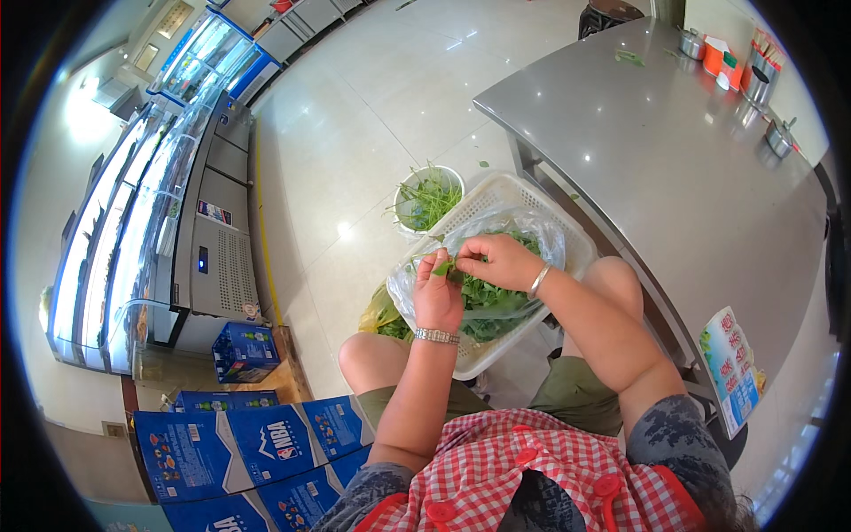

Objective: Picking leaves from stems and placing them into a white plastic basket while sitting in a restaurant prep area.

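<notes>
Between the fingertips of my left hand (439,289) is a small sprig of green leaves (447,267). My right hand (502,263) meets it there, its thumb and forefinger pinched on the sprig. Under both hands a white plastic basket (479,362) holds a clear plastic bag (552,233) full of leafy greens (495,292). Just beyond the basket on the left stands a white bucket (459,179) with thin green stems (432,199) sticking out over its rim. A yellowish bag (379,309) with more greens lies by my left knee.
A grey metal table (638,133) is close on the right, with pots (781,136) and a chopstick holder (763,73) along its far side. Blue cartons (266,445) are stacked at lower left. A glass-fronted refrigerated counter (219,199) runs along the left. Loose leaves (483,163) lie on the tiled floor.
</notes>
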{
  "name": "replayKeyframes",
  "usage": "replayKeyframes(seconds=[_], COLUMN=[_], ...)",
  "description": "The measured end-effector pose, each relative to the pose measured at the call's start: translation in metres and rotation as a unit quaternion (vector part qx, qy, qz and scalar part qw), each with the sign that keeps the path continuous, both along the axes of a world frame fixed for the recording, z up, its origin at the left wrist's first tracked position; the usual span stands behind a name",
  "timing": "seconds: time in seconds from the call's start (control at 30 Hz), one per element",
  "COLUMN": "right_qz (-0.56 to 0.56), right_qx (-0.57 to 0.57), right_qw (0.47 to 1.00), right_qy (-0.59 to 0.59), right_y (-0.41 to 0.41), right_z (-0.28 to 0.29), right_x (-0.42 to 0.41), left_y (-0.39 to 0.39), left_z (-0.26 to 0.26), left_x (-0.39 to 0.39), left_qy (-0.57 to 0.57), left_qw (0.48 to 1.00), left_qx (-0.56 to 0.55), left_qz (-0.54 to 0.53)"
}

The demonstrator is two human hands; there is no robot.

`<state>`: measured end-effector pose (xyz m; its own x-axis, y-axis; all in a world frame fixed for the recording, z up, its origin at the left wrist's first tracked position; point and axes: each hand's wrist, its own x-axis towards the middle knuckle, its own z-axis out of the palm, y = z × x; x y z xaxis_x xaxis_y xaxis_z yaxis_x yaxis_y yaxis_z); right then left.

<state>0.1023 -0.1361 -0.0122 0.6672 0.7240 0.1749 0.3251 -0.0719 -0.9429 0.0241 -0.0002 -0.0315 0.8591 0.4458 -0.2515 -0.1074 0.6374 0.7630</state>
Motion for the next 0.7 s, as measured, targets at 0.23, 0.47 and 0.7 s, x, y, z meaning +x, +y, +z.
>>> replayKeyframes(seconds=[0.23, 0.47, 0.7], right_qz=[0.005, -0.015, 0.052], right_qx=[-0.014, -0.038, 0.031], right_qw=[1.000, 0.997, 0.990], right_qy=[0.016, 0.058, 0.131], right_y=[-0.007, 0.003, 0.005], right_z=[-0.006, 0.001, -0.016], right_x=[0.005, -0.001, 0.003], left_y=[0.015, -0.013, -0.020], left_z=[0.003, 0.007, 0.008], left_x=[0.005, 0.007, 0.009], left_qy=[-0.003, -0.020, -0.039], left_qw=[0.998, 0.970, 0.954], left_qx=[-0.027, 0.200, 0.260], left_qz=[0.049, 0.136, 0.142])
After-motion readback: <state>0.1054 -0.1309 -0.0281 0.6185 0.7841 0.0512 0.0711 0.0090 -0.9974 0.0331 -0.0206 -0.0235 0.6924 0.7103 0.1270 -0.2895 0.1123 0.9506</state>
